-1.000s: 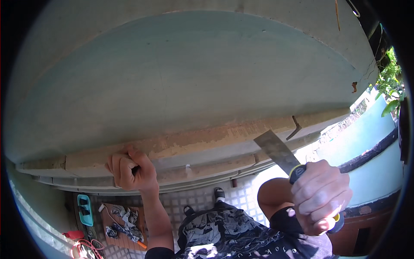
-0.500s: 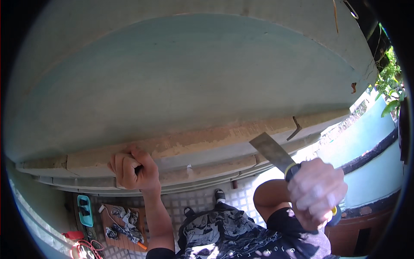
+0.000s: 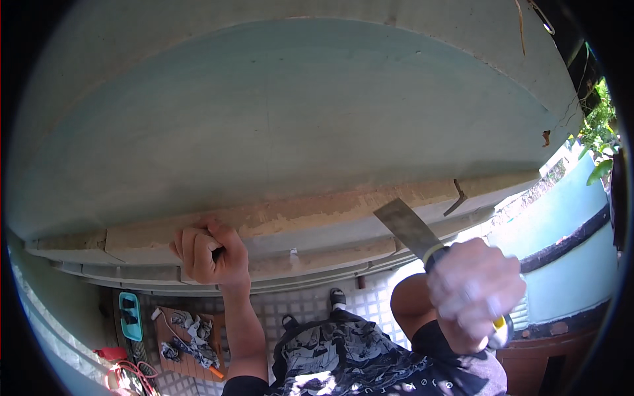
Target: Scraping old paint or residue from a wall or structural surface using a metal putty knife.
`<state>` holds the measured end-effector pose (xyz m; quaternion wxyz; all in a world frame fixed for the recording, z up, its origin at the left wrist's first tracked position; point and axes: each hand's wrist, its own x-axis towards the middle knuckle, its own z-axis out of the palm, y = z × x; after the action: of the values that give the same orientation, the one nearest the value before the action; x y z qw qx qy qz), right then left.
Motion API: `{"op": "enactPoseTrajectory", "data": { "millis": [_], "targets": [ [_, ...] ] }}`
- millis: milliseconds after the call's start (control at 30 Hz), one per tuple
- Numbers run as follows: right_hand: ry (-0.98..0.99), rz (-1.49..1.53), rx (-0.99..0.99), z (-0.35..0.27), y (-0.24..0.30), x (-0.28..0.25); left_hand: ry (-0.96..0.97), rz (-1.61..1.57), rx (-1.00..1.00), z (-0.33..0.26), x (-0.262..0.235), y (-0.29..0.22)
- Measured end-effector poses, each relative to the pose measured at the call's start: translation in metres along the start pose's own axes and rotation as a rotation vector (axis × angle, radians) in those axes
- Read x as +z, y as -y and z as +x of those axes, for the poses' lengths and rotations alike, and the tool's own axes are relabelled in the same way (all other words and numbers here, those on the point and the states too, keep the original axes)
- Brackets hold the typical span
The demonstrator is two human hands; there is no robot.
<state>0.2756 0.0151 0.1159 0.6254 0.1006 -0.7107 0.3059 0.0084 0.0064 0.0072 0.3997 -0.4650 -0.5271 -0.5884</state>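
Observation:
My right hand [image 3: 472, 290] grips a putty knife [image 3: 409, 231], its wide flat metal blade angled up and left toward a ledge. The handle, dark with yellow parts, is mostly covered by my blurred fingers. Between the blade and the ledge I cannot tell whether there is contact. Along the foot of a pale green wall [image 3: 264, 119] runs the ledge [image 3: 317, 210], its paint worn to patchy tan. My left hand [image 3: 214, 251] is closed in a fist against the ledge's front edge, farther left; whatever its curled fingers may hold is hidden.
Below the ledge are more stepped edges [image 3: 330, 257] and a tiled floor [image 3: 271, 310]. At lower left stand a turquoise tray [image 3: 130, 330] and a brown board [image 3: 191, 363] bearing crumpled cloth or paper [image 3: 195, 330]. A crack [image 3: 457, 197] cuts the ledge's right part.
My right hand and the putty knife have shifted slightly left and up. My left hand stays closed at the same spot on the ledge.

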Motion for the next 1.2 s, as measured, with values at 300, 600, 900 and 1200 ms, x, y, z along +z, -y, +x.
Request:
{"op": "enactPoseTrajectory", "data": {
  "millis": [300,600,900,1200],
  "targets": [
    [0.047,0.106,-0.097,0.000,0.000,-0.002,-0.008,-0.007,-0.011,-0.001,0.000,0.001],
    [0.089,0.167,-0.009,0.001,0.000,0.000,-0.011,0.014,-0.013,0.000,-0.001,0.000],
    [0.086,-0.425,0.246,0.000,0.009,0.000,-0.006,0.005,0.041,-0.001,-0.003,0.002],
    [0.022,-0.328,0.106,0.000,-0.007,-0.020,-0.004,-0.002,0.032,0.002,0.005,-0.005]
  ]
}}
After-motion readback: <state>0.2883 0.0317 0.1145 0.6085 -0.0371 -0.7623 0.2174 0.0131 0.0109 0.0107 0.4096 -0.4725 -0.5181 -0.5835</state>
